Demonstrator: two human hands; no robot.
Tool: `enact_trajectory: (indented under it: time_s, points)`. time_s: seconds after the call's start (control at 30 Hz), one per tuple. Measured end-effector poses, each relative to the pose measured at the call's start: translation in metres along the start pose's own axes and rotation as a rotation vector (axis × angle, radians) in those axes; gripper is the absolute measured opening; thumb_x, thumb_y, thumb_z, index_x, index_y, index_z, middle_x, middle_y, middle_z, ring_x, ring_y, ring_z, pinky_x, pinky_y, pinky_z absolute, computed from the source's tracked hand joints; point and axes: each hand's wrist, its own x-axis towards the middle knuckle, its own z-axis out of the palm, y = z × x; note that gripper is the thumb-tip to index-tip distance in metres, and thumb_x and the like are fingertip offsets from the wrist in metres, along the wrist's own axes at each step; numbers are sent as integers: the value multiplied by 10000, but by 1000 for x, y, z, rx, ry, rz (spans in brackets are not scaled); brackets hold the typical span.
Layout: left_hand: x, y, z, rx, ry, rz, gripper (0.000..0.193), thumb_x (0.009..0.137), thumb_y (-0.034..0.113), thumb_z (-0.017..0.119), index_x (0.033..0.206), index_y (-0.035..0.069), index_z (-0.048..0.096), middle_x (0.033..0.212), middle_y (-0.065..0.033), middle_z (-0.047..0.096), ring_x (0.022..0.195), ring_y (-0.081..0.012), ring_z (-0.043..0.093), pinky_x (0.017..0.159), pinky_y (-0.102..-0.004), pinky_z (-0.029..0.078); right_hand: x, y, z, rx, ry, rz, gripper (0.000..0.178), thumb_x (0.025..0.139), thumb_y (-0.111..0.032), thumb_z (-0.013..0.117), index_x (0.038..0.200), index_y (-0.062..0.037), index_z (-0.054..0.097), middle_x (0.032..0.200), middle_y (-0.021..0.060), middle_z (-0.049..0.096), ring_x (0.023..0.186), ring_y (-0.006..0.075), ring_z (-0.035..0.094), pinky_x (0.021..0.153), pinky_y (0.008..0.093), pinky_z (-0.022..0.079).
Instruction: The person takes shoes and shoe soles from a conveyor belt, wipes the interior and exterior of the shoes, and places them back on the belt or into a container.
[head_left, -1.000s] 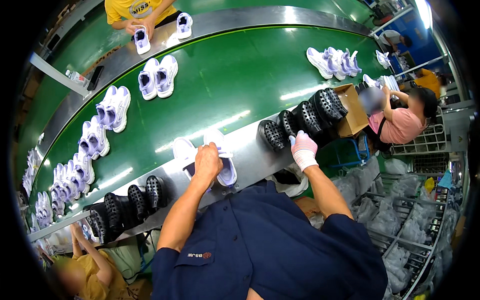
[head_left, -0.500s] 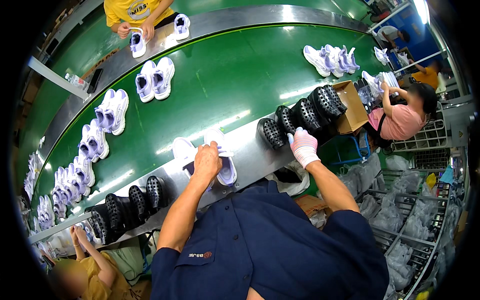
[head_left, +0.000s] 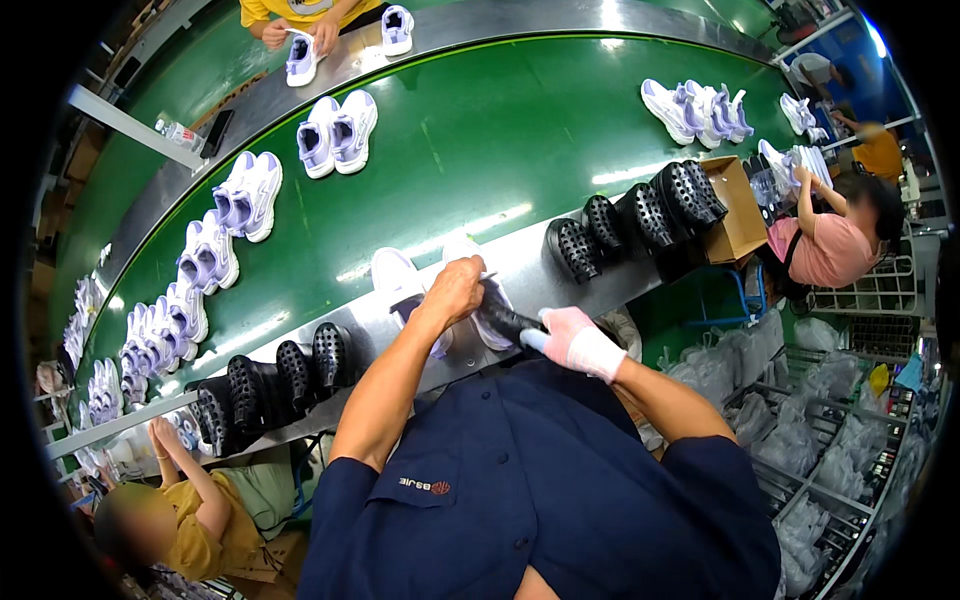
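Note:
On the metal edge in front of me stands a pair of white-and-lilac sneakers, toes pointing away from me. My left hand (head_left: 457, 290) is closed on the upper of the right sneaker (head_left: 495, 318), near its tongue. My right hand (head_left: 580, 343), in a pale striped glove, is closed round one end of a long black piece (head_left: 510, 322). The piece's other end lies at the sneaker's opening; its exact kind is unclear. The left sneaker (head_left: 393, 272) is partly hidden behind my left forearm.
Black studded shoe forms stand in rows to the right (head_left: 645, 215) and left (head_left: 290, 375). A cardboard box (head_left: 737, 210) adjoins the right row. More sneakers (head_left: 335, 138) stand on the green belt (head_left: 470, 130). Co-workers sit at left and right; another stands across the belt.
My right hand has moved left from beside the black forms to the right sneaker, and a black piece now shows in it. My left hand stays at the sneaker. The view has shifted slightly.

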Motion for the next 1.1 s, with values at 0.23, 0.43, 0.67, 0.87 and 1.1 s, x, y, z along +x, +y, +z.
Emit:
enact_trajectory:
  time_s: [0.23,0.43,0.67,0.87,1.1]
  points:
    - [14,16,26,60,13,212,175,798,-6,571,948,-34,656,908,-273,663,928,-452,645,810,-503,517,32,-22,26,-315,160,35,272,925,-278,642,968,-10,668,872,218,718,794,374,724,733,484,576]
    - [1,24,40,-166,355,203,530,798,19,665,1318,30,564,962,-243,648,887,-463,628,811,-506,514,57,21,62,-154,406,1,313,896,-255,698,1124,-45,654,936,181,713,889,404,696,790,461,564]
    - [-36,39,83,-261,291,-494,892,819,149,744,1518,-88,242,968,-361,674,937,-514,676,819,-551,532,80,45,72,-104,264,141,339,830,-330,738,988,-34,691,982,210,698,942,405,681,853,488,547]
    - [-27,14,102,-123,308,-547,440,834,169,704,1155,-91,551,875,-334,687,844,-512,685,770,-576,534,104,38,86,-31,378,210,231,827,-291,695,940,-90,706,890,187,719,913,408,684,796,466,560]
    - [-131,58,26,55,386,-511,490,867,332,753,1249,56,621,1044,-268,676,972,-439,669,785,-500,542,108,53,93,-128,336,153,234,862,-262,629,1004,-84,686,957,177,713,942,400,687,807,483,562]
